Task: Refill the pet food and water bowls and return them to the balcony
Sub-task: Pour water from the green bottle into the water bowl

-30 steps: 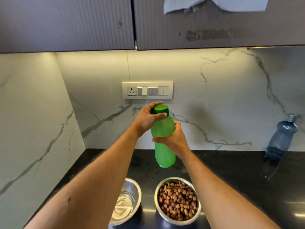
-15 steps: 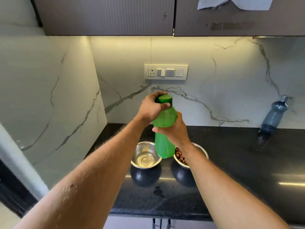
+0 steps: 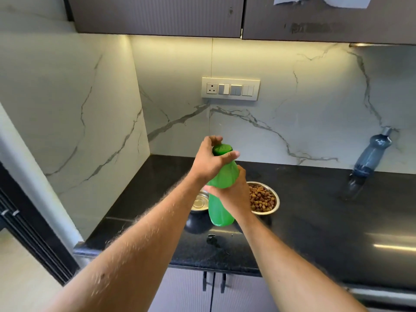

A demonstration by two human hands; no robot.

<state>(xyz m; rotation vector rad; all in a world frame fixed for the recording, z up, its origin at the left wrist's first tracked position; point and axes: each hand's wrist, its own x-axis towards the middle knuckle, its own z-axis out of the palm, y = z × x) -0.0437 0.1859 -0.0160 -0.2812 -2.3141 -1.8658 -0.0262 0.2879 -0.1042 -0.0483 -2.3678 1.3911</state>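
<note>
- The right hand [image 3: 231, 194] grips the green bottle [image 3: 221, 199] in the middle of the frame.
- The left hand [image 3: 208, 161] grips its green cap [image 3: 221, 149].
- Two metal bowls sit behind: food bowl [image 3: 265, 199], water bowl [image 3: 199, 201].

Both my hands up w/ the green bottle [image 3: 221, 199], blocking reach to water bowl [image 3: 200, 202] & food bowl [image 3: 265, 198] behind. Counter [image 3: 315, 221] open to right; grey bottle [image 3: 369, 158] far right by wall.
</note>
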